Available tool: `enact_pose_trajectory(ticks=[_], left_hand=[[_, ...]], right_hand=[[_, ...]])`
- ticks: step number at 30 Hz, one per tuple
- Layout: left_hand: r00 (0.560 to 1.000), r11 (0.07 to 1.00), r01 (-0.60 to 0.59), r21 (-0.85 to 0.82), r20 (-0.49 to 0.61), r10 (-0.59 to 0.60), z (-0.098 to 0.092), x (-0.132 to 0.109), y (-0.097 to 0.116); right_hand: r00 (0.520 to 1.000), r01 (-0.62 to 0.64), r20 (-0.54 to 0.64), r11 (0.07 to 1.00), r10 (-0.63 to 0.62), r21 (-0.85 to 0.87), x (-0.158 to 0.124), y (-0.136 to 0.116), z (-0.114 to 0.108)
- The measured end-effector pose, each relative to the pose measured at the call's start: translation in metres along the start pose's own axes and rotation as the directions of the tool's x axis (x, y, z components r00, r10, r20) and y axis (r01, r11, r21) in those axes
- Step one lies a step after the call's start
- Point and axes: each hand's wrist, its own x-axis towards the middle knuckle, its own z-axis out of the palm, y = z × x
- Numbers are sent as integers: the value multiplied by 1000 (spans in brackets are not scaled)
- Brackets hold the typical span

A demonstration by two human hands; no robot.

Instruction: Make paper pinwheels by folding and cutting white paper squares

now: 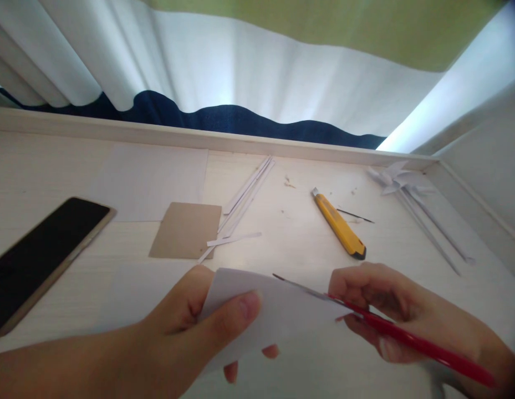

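My left hand [207,316] pinches a white sheet of paper [290,316] near the bottom centre, thumb on top and fingertips showing below its lower edge. My right hand [390,310] is closed round the handles of red scissors [427,346] at the lower right. One dark, narrow blade lies over the upper edge of the sheet, pointing left toward my left hand. The other blade is hidden behind the paper. Both hands are above the table's front part.
A black phone [41,260] lies at the left. Behind my hands are a brown card [186,230], a flat white sheet [157,177], thin paper strips [246,191] and a yellow cutter knife [338,224]. Paper pinwheels [396,180] lie at the right. A raised ledge [224,141] and curtains border the back.
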Motion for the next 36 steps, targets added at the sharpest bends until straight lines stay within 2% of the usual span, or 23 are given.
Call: enact_pose_trajectory(ticks=[3, 7, 12, 16, 21, 23, 29, 36], left_hand=[[999, 999, 31, 13, -6, -31, 1, -2, -3], [1000, 1000, 4, 10, 2, -4, 3, -2, -5], [999, 999, 33, 21, -9, -33, 4, -2, -4], [1000, 1000, 11, 28, 15, -11, 2, -3, -6], [1000, 997, 12, 71, 17, -13, 2, -5, -6], [999, 997, 34, 68, 1, -34, 2, -4, -5], [998, 999, 27, 27, 60, -28, 2, -2, -3], [999, 999, 0, -36, 49, 1, 4, -3, -8]], right_hand=[[999, -31, 5, 999, 31, 12, 0, -3, 1], [996, -90, 32, 995, 89, 49, -1, -8, 4], [995, -88, 53, 994, 85, 67, -2, -10, 4], [993, -114, 51, 992, 111, 56, -1, -13, 4], [985, -165, 71, 978, 157, 131, 0, -19, 6], [986, -158, 72, 977, 149, 146, 1, -21, 6], [981, -168, 119, 975, 151, 147, 3, -25, 5], [988, -130, 103, 984, 117, 121, 4, -26, 4]])
